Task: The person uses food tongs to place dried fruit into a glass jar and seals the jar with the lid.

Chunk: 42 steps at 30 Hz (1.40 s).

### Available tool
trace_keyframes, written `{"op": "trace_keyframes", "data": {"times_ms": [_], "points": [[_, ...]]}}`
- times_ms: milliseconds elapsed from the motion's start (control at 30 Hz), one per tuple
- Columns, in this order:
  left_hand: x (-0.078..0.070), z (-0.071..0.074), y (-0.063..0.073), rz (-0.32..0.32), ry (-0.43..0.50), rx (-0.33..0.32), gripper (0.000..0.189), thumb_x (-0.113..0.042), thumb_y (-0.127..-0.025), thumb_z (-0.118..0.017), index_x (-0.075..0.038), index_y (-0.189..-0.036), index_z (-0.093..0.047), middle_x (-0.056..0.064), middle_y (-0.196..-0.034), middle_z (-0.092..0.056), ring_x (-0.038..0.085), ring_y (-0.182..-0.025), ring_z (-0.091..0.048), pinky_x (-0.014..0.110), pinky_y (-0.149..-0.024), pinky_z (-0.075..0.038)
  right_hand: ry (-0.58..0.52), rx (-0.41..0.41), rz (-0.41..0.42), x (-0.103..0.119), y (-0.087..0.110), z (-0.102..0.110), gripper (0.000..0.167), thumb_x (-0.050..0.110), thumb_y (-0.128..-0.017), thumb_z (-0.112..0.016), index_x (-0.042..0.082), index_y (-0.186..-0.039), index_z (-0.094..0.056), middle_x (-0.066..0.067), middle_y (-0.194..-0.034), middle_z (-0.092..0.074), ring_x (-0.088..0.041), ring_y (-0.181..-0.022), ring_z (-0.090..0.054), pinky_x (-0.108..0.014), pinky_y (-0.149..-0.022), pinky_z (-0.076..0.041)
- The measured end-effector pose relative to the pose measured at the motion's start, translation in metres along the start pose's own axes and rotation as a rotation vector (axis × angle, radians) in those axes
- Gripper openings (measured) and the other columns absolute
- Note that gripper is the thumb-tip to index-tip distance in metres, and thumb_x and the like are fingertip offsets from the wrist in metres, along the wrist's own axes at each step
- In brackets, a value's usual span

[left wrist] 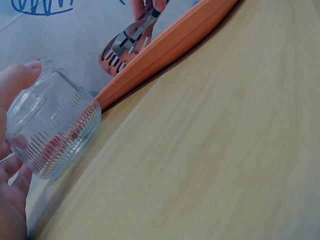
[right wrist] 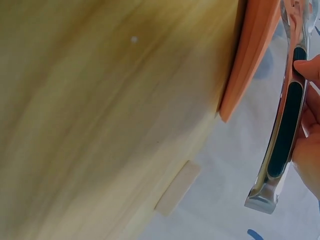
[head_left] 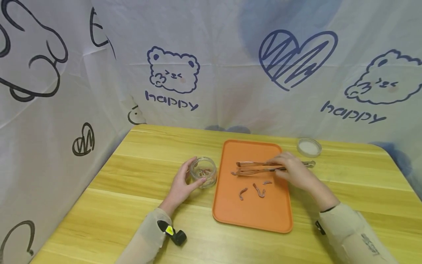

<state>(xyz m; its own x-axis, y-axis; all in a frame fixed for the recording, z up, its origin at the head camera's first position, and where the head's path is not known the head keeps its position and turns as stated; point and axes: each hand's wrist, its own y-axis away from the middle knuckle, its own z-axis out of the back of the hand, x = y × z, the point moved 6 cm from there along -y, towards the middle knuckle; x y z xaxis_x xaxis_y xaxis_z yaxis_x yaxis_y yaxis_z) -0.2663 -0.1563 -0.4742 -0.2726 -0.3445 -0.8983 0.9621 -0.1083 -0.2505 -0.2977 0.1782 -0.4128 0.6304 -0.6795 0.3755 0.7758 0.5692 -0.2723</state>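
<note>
On the orange tray (head_left: 254, 216) lie several thin, reddish-brown, curled worm-like pieces (head_left: 243, 193). My right hand (head_left: 295, 172) holds metal tongs (head_left: 254, 171) by their dark green grips (right wrist: 287, 130), thumb on one arm. The tongs' slotted heads (left wrist: 120, 57) are spread apart over the tray's upper left part, with one small piece right at the lower head's tip. Left of the tray, my left hand (head_left: 181, 185) grips a clear ribbed glass jar (left wrist: 60, 125), thumb and fingers around its sides. Some reddish pieces show in the bottom of the jar.
A round, pale lid (head_left: 309, 147) with a clear rim lies on the wooden table (head_left: 132, 183) beyond the tray's upper right corner. White cloth (head_left: 230, 95) with printed bears and hearts hangs behind the table and along its left side.
</note>
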Motion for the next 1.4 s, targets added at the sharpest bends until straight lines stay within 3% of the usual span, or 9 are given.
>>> {"op": "trace_keyframes", "data": {"times_ms": [300, 667, 933, 1400], "points": [[0.000, -0.001, 0.000, 0.010, 0.034, 0.008, 0.077, -0.021, -0.082, -0.077, -0.015, -0.147, -0.035, 0.011, -0.146, -0.038, 0.029, -0.132, -0.038, 0.046, -0.111, -0.029, 0.004, 0.013, 0.008, 0.005, 0.000, 0.002, 0.024, -0.005, -0.083, -0.067, 0.004, -0.106, -0.070, -0.009, -0.103, -0.065, -0.031, -0.098, -0.056, -0.048, -0.082, -0.048], [0.000, 0.000, 0.001, 0.003, 0.005, 0.004, 0.074, -0.028, -0.083, -0.076, -0.018, -0.145, -0.037, 0.007, -0.144, -0.041, 0.025, -0.131, -0.039, 0.044, -0.110, -0.030, 0.019, -0.025, 0.019, 0.006, 0.006, 0.000, 0.022, -0.005, -0.084, -0.067, 0.005, -0.104, -0.071, -0.008, -0.099, -0.066, -0.028, -0.094, -0.058, -0.045, -0.080, -0.050], [0.000, 0.000, 0.001, 0.003, -0.005, 0.006, 0.074, -0.028, -0.083, -0.076, -0.019, -0.145, -0.037, 0.007, -0.145, -0.040, 0.024, -0.131, -0.039, 0.043, -0.110, -0.030, 0.015, -0.105, 0.023, 0.011, 0.005, 0.010, 0.021, -0.004, -0.083, -0.068, 0.004, -0.102, -0.071, -0.008, -0.095, -0.066, -0.025, -0.088, -0.058, -0.040, -0.071, -0.052], [0.000, 0.000, -0.001, -0.007, -0.004, 0.000, 0.074, -0.027, -0.084, -0.076, -0.019, -0.146, -0.037, 0.007, -0.144, -0.041, 0.025, -0.131, -0.040, 0.044, -0.110, -0.031, -0.022, -0.119, -0.010, 0.024, -0.003, 0.025, 0.025, -0.005, -0.086, -0.066, 0.007, -0.107, -0.071, -0.007, -0.099, -0.066, -0.026, -0.092, -0.057, -0.041, -0.072, -0.050]]}}
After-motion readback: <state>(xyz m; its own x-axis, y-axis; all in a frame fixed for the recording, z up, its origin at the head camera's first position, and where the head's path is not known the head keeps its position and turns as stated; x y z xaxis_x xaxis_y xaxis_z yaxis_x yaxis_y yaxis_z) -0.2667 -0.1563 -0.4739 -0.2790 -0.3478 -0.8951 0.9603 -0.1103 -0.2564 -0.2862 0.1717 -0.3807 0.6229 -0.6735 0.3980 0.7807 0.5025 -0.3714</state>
